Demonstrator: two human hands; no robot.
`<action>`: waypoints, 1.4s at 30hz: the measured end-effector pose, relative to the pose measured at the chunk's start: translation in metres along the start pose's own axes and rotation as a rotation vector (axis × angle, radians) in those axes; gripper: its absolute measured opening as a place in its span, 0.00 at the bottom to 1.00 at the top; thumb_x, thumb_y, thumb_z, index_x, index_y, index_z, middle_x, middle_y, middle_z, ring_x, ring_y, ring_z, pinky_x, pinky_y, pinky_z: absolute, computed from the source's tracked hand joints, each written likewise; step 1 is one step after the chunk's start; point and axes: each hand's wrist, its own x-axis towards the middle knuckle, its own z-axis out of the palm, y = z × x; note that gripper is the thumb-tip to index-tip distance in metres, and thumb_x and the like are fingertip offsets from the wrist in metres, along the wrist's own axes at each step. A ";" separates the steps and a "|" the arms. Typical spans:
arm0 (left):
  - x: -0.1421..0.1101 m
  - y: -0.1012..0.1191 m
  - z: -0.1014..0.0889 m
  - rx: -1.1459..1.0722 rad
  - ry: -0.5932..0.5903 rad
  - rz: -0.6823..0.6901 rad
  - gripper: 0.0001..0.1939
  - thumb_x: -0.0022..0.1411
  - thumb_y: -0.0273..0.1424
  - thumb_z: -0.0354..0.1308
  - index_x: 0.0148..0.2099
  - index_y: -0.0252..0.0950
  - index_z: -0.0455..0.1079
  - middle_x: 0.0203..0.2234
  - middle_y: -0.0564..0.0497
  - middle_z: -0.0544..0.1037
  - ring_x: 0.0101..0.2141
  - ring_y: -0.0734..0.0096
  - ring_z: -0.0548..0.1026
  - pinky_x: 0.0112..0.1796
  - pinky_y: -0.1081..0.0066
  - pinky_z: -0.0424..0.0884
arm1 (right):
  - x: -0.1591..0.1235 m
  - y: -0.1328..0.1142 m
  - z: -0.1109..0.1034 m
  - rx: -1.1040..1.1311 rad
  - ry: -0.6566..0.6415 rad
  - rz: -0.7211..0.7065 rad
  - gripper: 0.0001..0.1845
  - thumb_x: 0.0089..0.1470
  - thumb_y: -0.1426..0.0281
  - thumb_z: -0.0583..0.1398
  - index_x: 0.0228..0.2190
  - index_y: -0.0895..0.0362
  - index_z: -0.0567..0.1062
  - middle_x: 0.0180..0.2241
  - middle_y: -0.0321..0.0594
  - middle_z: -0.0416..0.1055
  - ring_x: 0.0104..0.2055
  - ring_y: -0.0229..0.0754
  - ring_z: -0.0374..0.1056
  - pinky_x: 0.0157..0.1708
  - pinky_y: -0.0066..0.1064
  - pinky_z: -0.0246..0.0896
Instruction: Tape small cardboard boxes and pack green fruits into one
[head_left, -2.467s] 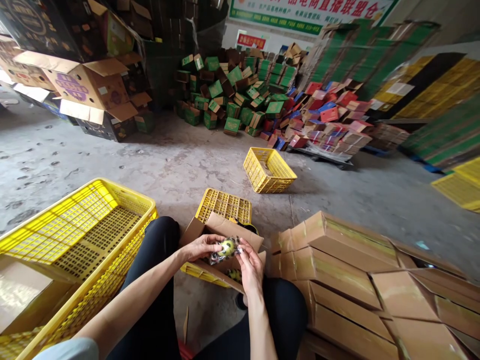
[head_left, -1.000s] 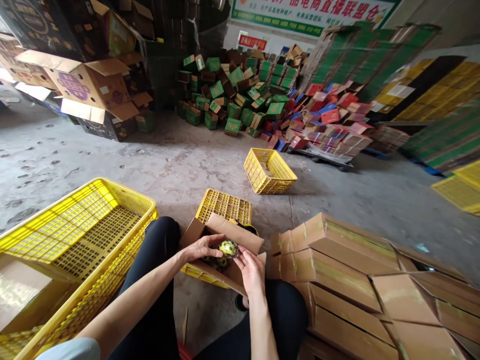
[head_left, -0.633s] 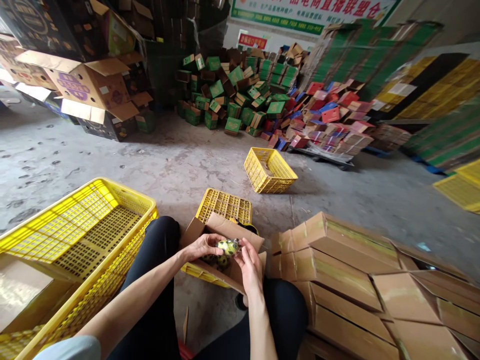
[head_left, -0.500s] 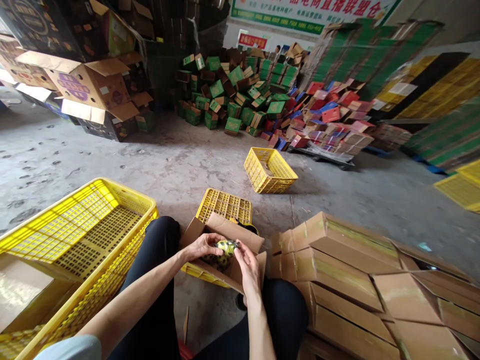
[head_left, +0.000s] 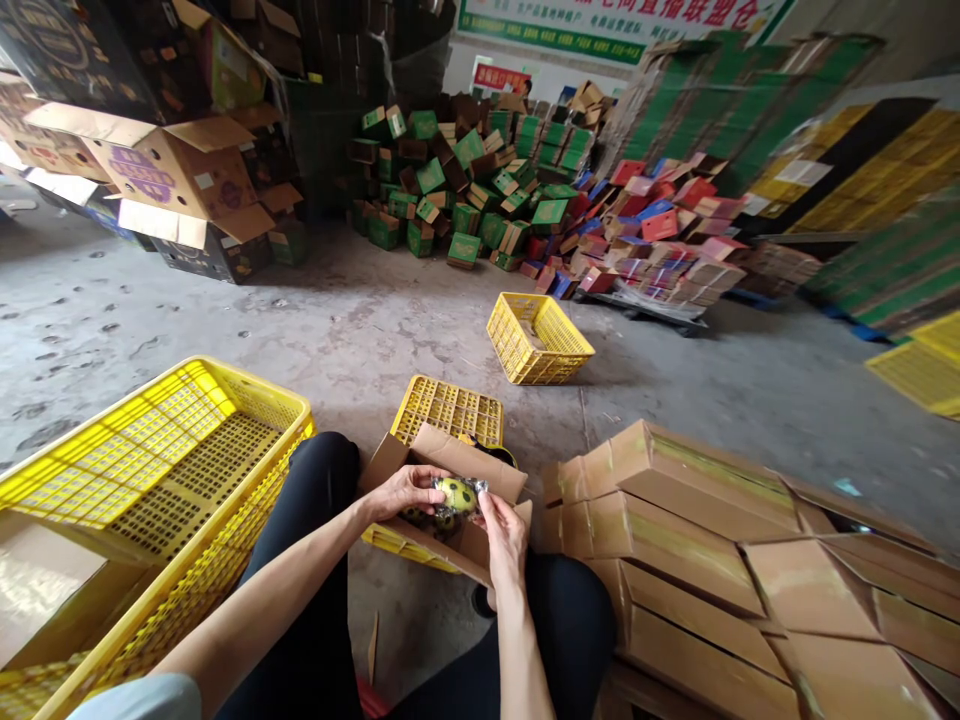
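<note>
Between my two hands is a yellow-green fruit with dark spots, in clear crinkled plastic wrap; its exact kind I cannot tell. My left hand pinches the wrap at its left end. At the right end, the fingers of my right hand are closed on the wrap. Just below is an open cardboard box with its flaps up, resting on an upturned yellow crate. More spotted fruit lies inside the box, partly hidden by my hands.
A large yellow crate stands at my left with a cardboard piece in it. Stacked cardboard boxes are close on my right. Ahead on the floor sits a smaller yellow crate, and heaped green boxes lie farther back.
Both hands stay over the box. The fruit has been turned between my fingers, and my right hand has shifted slightly right along the wrap. A small figure at the back has moved left.
</note>
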 end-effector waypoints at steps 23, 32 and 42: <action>0.002 -0.001 -0.002 0.002 0.002 0.086 0.35 0.51 0.41 0.81 0.58 0.32 0.81 0.47 0.39 0.85 0.40 0.60 0.82 0.45 0.66 0.73 | -0.007 -0.001 0.005 0.135 -0.042 0.091 0.31 0.43 0.45 0.74 0.40 0.54 0.88 0.46 0.46 0.85 0.46 0.56 0.80 0.39 0.37 0.80; -0.001 0.004 0.002 -0.004 0.027 0.112 0.26 0.48 0.39 0.82 0.47 0.32 0.85 0.39 0.42 0.85 0.36 0.64 0.80 0.45 0.65 0.74 | -0.005 0.008 0.006 0.140 -0.076 0.131 0.31 0.40 0.45 0.75 0.39 0.54 0.88 0.42 0.47 0.85 0.41 0.56 0.80 0.35 0.40 0.80; -0.001 0.009 0.002 0.105 0.069 0.189 0.22 0.50 0.45 0.79 0.39 0.32 0.87 0.40 0.42 0.82 0.32 0.70 0.75 0.35 0.70 0.70 | -0.003 0.014 0.006 0.080 -0.052 0.185 0.32 0.38 0.44 0.75 0.37 0.55 0.88 0.39 0.48 0.86 0.36 0.54 0.81 0.30 0.38 0.78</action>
